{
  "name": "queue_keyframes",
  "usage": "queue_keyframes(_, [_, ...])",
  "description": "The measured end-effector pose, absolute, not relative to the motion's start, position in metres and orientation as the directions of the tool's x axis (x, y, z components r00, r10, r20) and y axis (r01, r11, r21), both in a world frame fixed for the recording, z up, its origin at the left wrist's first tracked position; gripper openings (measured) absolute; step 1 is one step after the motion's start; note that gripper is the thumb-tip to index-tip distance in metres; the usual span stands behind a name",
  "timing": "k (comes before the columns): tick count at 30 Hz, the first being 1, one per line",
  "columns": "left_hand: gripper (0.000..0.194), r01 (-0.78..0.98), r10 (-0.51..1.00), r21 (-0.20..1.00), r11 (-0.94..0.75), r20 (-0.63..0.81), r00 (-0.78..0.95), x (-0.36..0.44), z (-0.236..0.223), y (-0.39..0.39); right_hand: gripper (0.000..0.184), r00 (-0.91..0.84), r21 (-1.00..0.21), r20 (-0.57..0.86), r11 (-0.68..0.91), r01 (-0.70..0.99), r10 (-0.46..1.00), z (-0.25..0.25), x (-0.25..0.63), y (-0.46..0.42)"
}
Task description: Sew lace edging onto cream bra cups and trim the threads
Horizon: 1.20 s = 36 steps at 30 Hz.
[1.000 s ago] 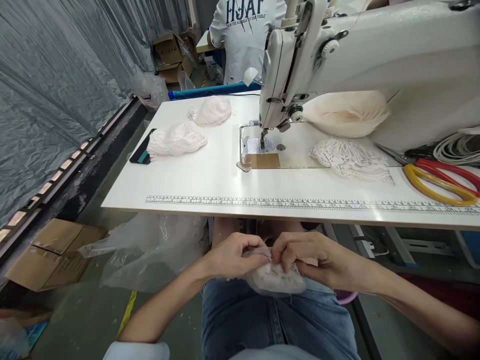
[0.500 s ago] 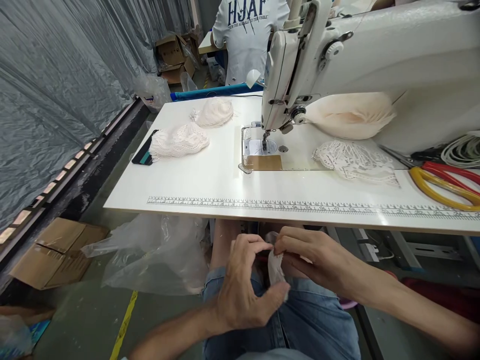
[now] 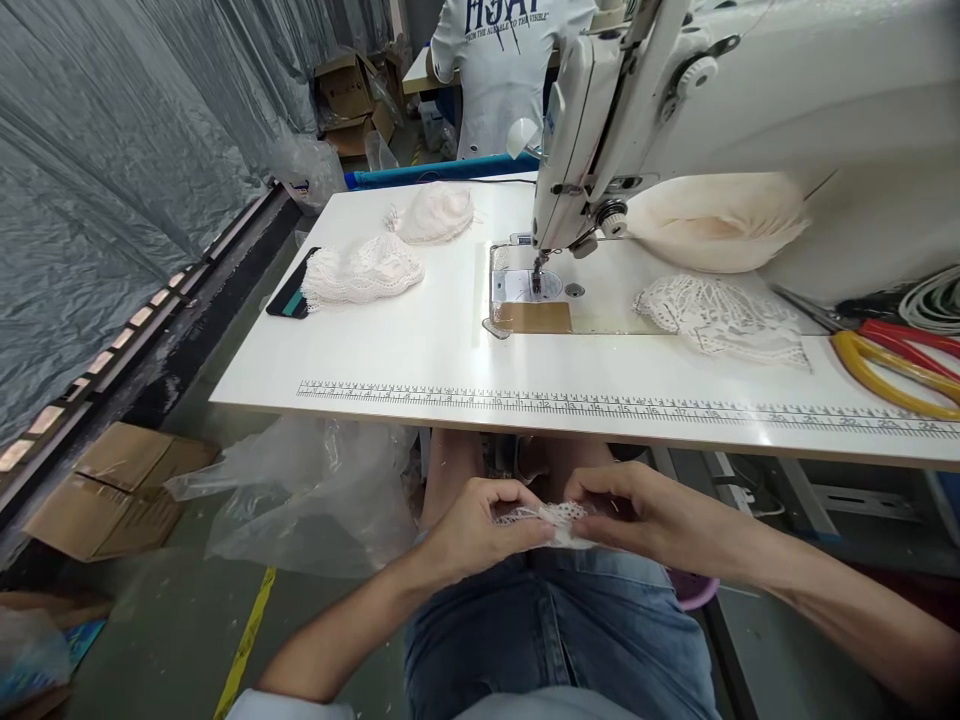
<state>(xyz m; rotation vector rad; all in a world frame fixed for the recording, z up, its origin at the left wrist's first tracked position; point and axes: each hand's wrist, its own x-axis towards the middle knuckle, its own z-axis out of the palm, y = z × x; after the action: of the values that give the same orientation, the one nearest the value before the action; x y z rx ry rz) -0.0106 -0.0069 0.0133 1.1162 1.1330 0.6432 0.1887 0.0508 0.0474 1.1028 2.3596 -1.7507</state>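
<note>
A small piece of white lace (image 3: pixel 559 522) is stretched between my two hands, above my lap and just below the table's front edge. My left hand (image 3: pixel 484 530) pinches its left end between thumb and fingers. At the other end, my right hand (image 3: pixel 626 512) grips the lace the same way. On the table, a white lace piece (image 3: pixel 724 315) lies right of the needle area of the sewing machine (image 3: pixel 581 150). Two cream lace bundles, a nearer one (image 3: pixel 364 272) and a farther one (image 3: pixel 433 213), rest at the left.
Scissors with red and yellow handles (image 3: pixel 896 370) lie at the table's right. A cream fabric piece (image 3: pixel 712 220) sits under the machine arm. Plastic sheeting (image 3: pixel 315 500) hangs below the table's left, near a cardboard box (image 3: pixel 120 490). Beyond the table sits a person in a white shirt (image 3: pixel 502 90).
My left hand has turned from an upright, spread pose to pinching the lace's left end. The lace has gone from hanging vertically to lying crosswise between both hands.
</note>
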Motion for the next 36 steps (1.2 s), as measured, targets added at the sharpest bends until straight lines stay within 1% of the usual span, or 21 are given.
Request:
queue_keyframes(3, [0.017,0.157,0.866,0.923,0.352,-0.384,0.320,-0.012,0.013,-0.006,0.029,-0.764,-0.861,-0.432,0.034,0.508,0.479,0.036,0.189,0.049])
queue_keyframes(6, [0.015,0.206,0.870,0.924,0.321,-0.374,0.321,-0.012,0.015,-0.005,0.032,-0.770,-0.871,-0.429,0.009,0.491,0.472,0.027,0.190,0.047])
queue_keyframes(9, [0.016,0.224,0.864,0.923,0.313,-0.374,0.336,-0.012,0.016,-0.004,0.029,-0.774,-0.884,-0.415,-0.010,0.467,0.478,0.023,0.191,0.046])
queue_keyframes(12, [0.025,0.219,0.859,0.926,0.309,-0.370,0.354,-0.012,0.015,-0.004,0.027,-0.775,-0.893,-0.400,-0.020,0.449,0.489,0.023,0.190,0.047])
queue_keyframes(15, [0.034,0.230,0.867,0.932,0.280,-0.349,0.356,-0.012,0.012,-0.003,0.027,-0.786,-0.902,-0.369,0.010,0.431,0.496,0.025,0.190,0.049])
queue_keyframes(19, [0.024,0.293,0.888,0.929,0.229,-0.322,0.329,-0.011,0.013,-0.002,0.030,-0.792,-0.907,-0.356,0.018,0.420,0.496,0.028,0.189,0.051])
queue_keyframes(24, [0.016,0.324,0.908,0.928,0.184,-0.287,0.305,-0.012,0.018,0.000,0.032,-0.773,-0.886,-0.402,0.006,0.465,0.491,0.027,0.187,0.051])
queue_keyframes(27, [0.014,0.304,0.906,0.931,0.204,-0.297,0.302,-0.016,0.022,0.003,0.029,-0.766,-0.881,-0.426,-0.027,0.473,0.481,0.024,0.188,0.051])
queue_keyframes(29, [0.013,0.269,0.900,0.937,0.224,-0.305,0.311,-0.019,0.023,0.004,0.027,-0.774,-0.886,-0.439,-0.078,0.457,0.456,0.023,0.188,0.052])
queue_keyframes(33, [0.019,0.170,0.883,0.941,0.294,-0.335,0.328,-0.024,0.023,0.007,0.025,-0.794,-0.889,-0.457,-0.178,0.421,0.400,0.025,0.187,0.056])
queue_keyframes(36, [0.021,0.148,0.859,0.916,0.372,-0.400,0.319,-0.024,0.021,0.008,0.025,-0.799,-0.895,-0.445,-0.166,0.414,0.405,0.025,0.187,0.057])
